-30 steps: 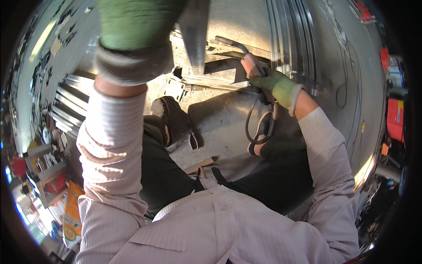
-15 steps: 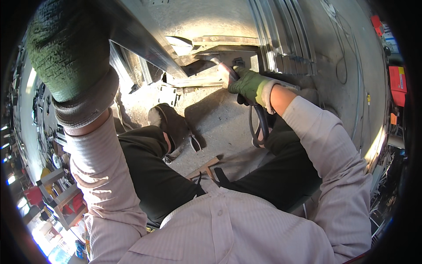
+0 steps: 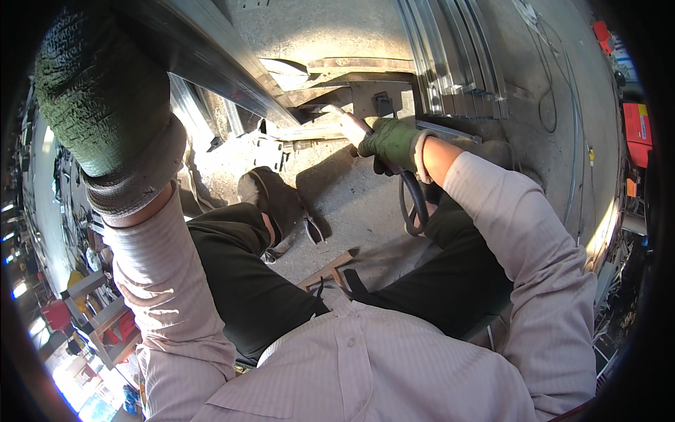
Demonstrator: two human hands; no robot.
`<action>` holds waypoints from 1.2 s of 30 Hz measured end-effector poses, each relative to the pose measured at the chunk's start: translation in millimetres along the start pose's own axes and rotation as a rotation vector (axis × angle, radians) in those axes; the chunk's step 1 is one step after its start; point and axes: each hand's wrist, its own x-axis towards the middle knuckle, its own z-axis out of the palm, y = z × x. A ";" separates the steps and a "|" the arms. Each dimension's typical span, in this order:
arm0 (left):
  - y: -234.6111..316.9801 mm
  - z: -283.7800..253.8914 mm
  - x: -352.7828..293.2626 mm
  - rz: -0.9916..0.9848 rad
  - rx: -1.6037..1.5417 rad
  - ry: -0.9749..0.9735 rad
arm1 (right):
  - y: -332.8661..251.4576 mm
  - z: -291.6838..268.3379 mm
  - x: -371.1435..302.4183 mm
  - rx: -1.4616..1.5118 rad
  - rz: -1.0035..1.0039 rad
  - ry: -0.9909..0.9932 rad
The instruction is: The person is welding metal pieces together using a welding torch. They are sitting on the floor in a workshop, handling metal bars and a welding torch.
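Observation:
My left hand (image 3: 105,105), in a green-coated work glove, is raised close at the upper left. It is beside a long, shiny metal bar (image 3: 218,60) that slants down to the right; its fingers are hidden. My right hand (image 3: 394,144), also gloved in green, is closed around the handle of a welding torch (image 3: 354,129). The torch points to the upper left, near the bar's lower end. From below my right hand a thick black cable (image 3: 415,204) loops down by my right knee. A pair of pliers (image 3: 313,230) is on the floor beside my left shoe.
Several long metal profiles (image 3: 457,63) are stacked at the far right of the work. A wooden strip (image 3: 358,63) runs across behind the torch. Thin cables (image 3: 573,112) trail along the floor at right, near a red box (image 3: 637,135). A metal rack (image 3: 98,316) stands at left.
My right hand and the welding torch have shifted slightly left and down. My left hand has drifted a little to the left, and the metal bar has tilted slightly.

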 end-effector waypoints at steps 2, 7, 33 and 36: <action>-0.1 -0.7 -0.7 -0.001 0.002 0.001 | 1.7 0.7 2.5 -0.050 -0.035 -0.019; 0.2 -2.1 -0.2 -0.008 0.011 0.010 | -4.1 1.0 -2.4 0.197 0.152 0.043; -1.5 -4.4 0.9 -0.016 0.046 0.035 | -5.3 4.7 -2.2 0.316 0.138 0.020; -2.1 -4.7 1.4 -0.017 0.052 0.037 | -7.8 4.4 -4.1 0.308 0.178 0.029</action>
